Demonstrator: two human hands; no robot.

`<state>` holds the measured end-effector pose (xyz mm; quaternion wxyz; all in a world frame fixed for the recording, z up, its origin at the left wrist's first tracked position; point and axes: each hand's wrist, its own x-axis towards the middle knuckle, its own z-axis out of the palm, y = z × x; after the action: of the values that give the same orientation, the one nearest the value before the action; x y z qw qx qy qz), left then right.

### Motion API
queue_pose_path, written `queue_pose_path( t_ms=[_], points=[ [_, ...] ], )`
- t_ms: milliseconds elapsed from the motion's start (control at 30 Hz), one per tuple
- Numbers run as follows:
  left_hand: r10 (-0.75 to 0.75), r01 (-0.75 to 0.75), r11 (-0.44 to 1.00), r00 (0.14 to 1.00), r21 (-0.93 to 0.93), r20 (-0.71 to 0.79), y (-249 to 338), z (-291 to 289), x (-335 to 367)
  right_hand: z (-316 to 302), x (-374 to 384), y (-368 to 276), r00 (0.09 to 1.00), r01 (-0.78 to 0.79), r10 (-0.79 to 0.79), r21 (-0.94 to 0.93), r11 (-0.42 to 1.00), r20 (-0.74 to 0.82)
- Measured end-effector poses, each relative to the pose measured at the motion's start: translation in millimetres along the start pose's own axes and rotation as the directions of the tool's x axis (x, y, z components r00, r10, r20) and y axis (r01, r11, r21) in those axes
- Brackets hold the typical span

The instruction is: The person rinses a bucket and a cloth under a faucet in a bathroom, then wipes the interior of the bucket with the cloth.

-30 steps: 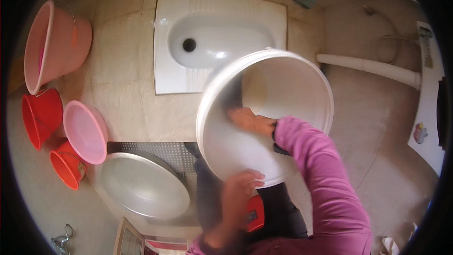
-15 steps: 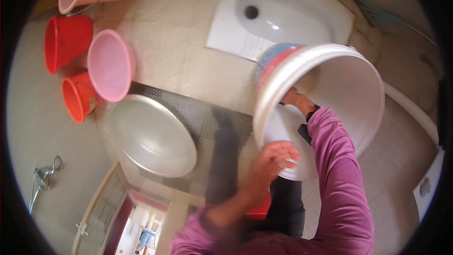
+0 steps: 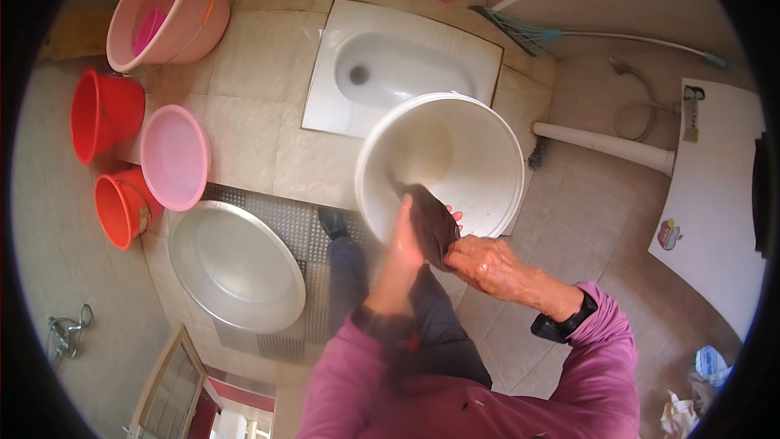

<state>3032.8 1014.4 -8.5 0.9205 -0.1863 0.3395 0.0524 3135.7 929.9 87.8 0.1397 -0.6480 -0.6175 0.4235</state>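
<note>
Above the near rim of a large white bucket [image 3: 483,167], I hold a dark brown, wet-looking cloth [image 3: 432,223]. My left hand [image 3: 404,242] cups it from beneath, thumb along one side and fingertips showing past the other. With closed fingers, my right hand [image 3: 486,270] grips the cloth's near end. A black band with a dark device [image 3: 565,321] sits on my right wrist. The bucket's mouth faces up, and its pale inside is partly visible behind the cloth.
A squat toilet [image 3: 406,65] lies beyond the bucket. At left are a metal basin [image 3: 236,268], a pink basin [image 3: 175,158], red buckets [image 3: 106,114] and a large pink tub [image 3: 199,28]. A white pipe [image 3: 605,146] and white appliance [image 3: 707,203] stand right; a broom [image 3: 520,32] lies behind.
My right hand has come out of the bucket and now grips the dark cloth. My left hand has left the rim and supports it. The tilted bucket now stands more upright.
</note>
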Motion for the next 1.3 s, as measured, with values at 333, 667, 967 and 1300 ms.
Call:
queue_pose_path(
  t_ms=[333,667,967,1300],
  points=[
    [0.192,-0.262,0.907,0.954,0.331,0.228,-19,-71,40,-32,-41,-36,0.971,0.152,-0.143,0.033,0.988,-0.192],
    [-0.142,0.091,0.925,0.983,0.369,0.113,-28,31,-16,-1,2,91,0.875,0.077,0.448,0.966,0.247,-0.184],
    [-0.115,0.106,0.992,0.984,0.075,0.132,-50,44,-18,21,30,44,0.933,0.351,0.251,0.811,-0.468,-0.259],
    [-0.043,0.241,0.443,0.968,0.864,-0.247,-33,27,11,37,51,126,0.655,-0.298,0.755,0.916,0.269,-0.008]
  ],
)
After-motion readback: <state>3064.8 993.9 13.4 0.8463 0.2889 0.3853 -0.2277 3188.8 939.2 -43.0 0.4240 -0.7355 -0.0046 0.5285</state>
